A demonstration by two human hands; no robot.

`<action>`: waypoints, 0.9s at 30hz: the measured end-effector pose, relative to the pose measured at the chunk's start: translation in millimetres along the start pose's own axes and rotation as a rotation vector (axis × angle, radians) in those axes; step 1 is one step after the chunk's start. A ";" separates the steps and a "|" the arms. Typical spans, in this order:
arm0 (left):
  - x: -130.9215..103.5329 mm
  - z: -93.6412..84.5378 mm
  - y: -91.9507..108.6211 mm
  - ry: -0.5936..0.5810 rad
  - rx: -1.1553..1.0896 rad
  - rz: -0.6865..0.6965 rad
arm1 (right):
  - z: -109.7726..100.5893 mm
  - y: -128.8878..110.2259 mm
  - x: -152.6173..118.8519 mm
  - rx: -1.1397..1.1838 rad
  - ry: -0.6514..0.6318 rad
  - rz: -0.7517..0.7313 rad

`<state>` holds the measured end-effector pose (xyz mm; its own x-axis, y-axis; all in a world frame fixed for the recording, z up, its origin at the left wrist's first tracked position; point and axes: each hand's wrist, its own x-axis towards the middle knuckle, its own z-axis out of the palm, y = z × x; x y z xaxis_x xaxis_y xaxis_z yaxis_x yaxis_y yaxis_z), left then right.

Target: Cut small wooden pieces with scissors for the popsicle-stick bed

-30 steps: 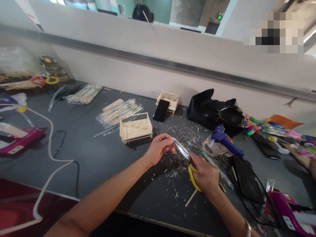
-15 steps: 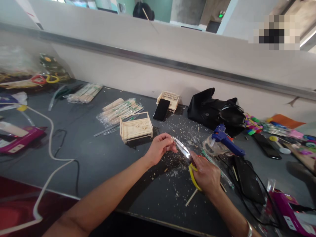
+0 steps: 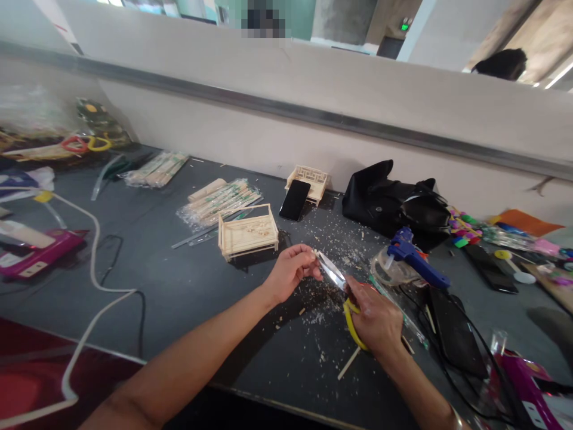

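My right hand point(image 3: 376, 313) grips a pair of scissors point(image 3: 332, 272) with red and yellow handles, blades pointing up and left. At the blade tips, the thumb and fingers of my left hand point(image 3: 294, 270) pinch a tiny pale piece point(image 3: 316, 254) that looks like wood. Its shape is too small to make out. Left of that hand stands a small model frame point(image 3: 248, 234) built of thin wooden sticks, with bits lying on its flat top. Pale scraps lie scattered on the dark table beneath both hands. A loose stick point(image 3: 349, 363) lies below the scissors.
Behind are bagged wooden sticks point(image 3: 221, 203), a phone point(image 3: 295, 199) leaning on a small wooden model bench point(image 3: 308, 182), and a black bag point(image 3: 394, 200). To the right are a blue glue gun point(image 3: 416, 258), cables and another phone point(image 3: 490, 269). A magenta power strip point(image 3: 42, 254) lies left.
The scissor blades look slightly more parted at the tips. Both hands stay nearly in place, and the whole view has shifted a little.
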<state>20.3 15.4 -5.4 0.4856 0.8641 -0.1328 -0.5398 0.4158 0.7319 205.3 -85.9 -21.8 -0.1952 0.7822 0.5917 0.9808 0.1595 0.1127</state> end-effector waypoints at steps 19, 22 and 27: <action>-2.4 3.9 0.1 -0.103 -0.183 -0.185 | 5.3 3.0 -10.2 0.097 -0.024 0.051; -2.3 2.3 -0.3 -0.134 -0.198 -0.207 | 5.2 4.1 -12.4 0.115 -0.080 0.041; -3.0 -0.5 -3.4 -0.175 -0.205 -0.269 | 7.1 6.6 -15.2 0.209 -0.108 0.011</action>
<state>20.4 11.5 -7.9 0.7291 0.6622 -0.1730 -0.4948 0.6846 0.5353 214.7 -92.4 -35.7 -0.1947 0.8428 0.5017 0.9625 0.2626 -0.0675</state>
